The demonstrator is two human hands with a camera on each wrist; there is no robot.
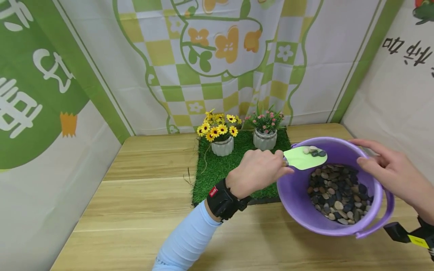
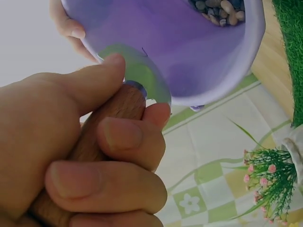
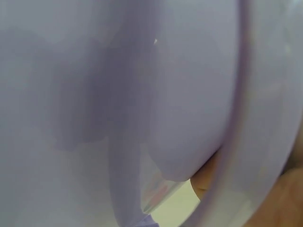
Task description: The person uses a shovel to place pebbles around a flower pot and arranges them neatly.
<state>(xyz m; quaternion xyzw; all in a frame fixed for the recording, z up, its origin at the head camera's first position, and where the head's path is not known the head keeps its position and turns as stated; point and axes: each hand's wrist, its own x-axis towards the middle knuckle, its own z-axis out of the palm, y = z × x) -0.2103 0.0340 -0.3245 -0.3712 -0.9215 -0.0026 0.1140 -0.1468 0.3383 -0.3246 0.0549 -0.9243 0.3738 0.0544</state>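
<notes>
My left hand (image 1: 255,171) grips a small trowel (image 1: 301,160) by its wooden handle (image 2: 118,109), the thumb lying along the top. The trowel's light green blade carries a few pebbles (image 1: 314,152), pale and dark, and is over the near-left inside of a purple bucket (image 1: 293,199). Many mixed pebbles (image 1: 339,194) lie in the bucket's bottom. On the bucket's right side, my right hand (image 1: 393,169) holds the rim, thumb on the inner side. The right wrist view is mostly filled by the bucket's wall (image 3: 189,85) and part of its handle.
Left of the bucket lies a green turf mat (image 1: 217,177) on the wooden table (image 1: 142,210). Two white pots stand on it, one with yellow flowers (image 1: 218,128), the other with pink flowers (image 1: 266,122). Patterned cloth (image 1: 190,82) hangs behind; walls flank both sides.
</notes>
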